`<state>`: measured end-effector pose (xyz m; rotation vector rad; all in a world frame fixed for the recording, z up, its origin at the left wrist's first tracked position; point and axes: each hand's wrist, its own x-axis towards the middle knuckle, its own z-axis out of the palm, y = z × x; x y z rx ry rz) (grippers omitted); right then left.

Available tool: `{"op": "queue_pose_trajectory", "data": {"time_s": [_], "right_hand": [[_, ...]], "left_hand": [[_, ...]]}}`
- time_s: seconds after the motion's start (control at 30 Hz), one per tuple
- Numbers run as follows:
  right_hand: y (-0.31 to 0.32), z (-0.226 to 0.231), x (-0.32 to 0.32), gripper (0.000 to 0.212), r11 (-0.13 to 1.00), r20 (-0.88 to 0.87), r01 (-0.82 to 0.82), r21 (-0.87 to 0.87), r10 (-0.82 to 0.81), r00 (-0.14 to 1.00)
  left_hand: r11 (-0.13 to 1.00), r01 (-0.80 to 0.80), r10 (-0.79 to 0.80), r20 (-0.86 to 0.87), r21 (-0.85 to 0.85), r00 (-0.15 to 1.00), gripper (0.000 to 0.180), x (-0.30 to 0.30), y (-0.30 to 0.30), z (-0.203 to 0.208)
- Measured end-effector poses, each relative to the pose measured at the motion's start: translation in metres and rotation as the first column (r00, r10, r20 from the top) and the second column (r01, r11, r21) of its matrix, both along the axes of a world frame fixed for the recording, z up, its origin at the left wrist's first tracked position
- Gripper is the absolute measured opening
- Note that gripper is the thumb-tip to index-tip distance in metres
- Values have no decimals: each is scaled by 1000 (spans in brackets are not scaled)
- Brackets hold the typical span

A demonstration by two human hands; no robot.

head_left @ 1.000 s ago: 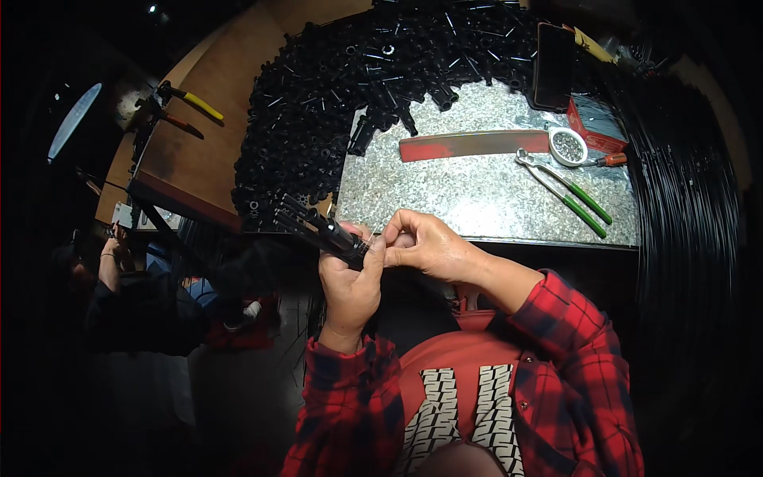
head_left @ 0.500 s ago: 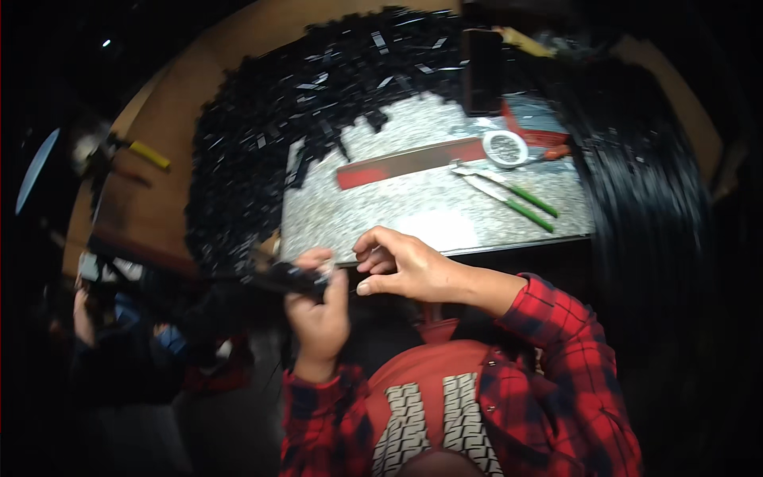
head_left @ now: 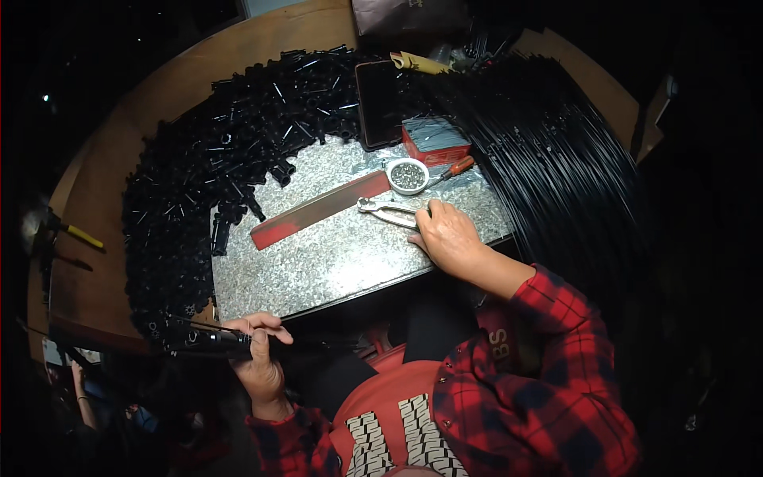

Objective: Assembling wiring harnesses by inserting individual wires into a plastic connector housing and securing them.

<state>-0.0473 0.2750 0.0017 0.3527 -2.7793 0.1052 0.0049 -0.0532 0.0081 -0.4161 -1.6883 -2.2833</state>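
My left hand [head_left: 258, 358] is closed round a black tubular part [head_left: 216, 343] near the left front corner of the stone slab [head_left: 310, 278]. A thin black cable runs along that part. Out on the slab, my right hand [head_left: 453, 234] grips the end-cutting pliers [head_left: 388, 211], covering their green handles. The pliers' metal jaws point left and lie next to a long red and grey bar [head_left: 318, 211]. Just behind the pliers stands a small white bowl [head_left: 408, 176] filled with tiny metal pieces.
Black tubular parts [head_left: 230, 135] are heaped on the left. Long black cables [head_left: 556, 151] fan over the right side. A phone [head_left: 378, 103], a red box [head_left: 437, 141] and an orange-handled screwdriver [head_left: 457, 168] lie farther back. A yellow-handled tool [head_left: 83, 236] is at far left.
My right hand has left the spot near my left hand, moved right and taken hold of the pliers. My left hand has shifted down and left with the tubular part.
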Motion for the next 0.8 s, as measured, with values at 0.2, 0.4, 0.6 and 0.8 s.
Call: {"op": "queue_pose_trajectory", "data": {"time_s": [0.2, 0.4, 0.6, 0.8], "right_hand": [[4, -11, -8, 27, 998, -27, -36, 60, 37, 999], [-5, 14, 8, 23, 786, 15, -42, -616, 65, 998], [-37, 53, 32, 22, 819, 174, -179, -545, 320, 931], [-66, 70, 38, 29, 920, -324, -389, 37, 380, 866]], "left_hand": [[997, -1, 1, 2, -78, 1000, 12, 6, -8, -3], [988, 117, -117, 14, -102, 993, 9, -1, 3, -4], [970, 239, -242, 86, 44, 967, 19, 6, -3, -7], [954, 256, -272, 92, 156, 958, 62, 5, -1, -9]]}}
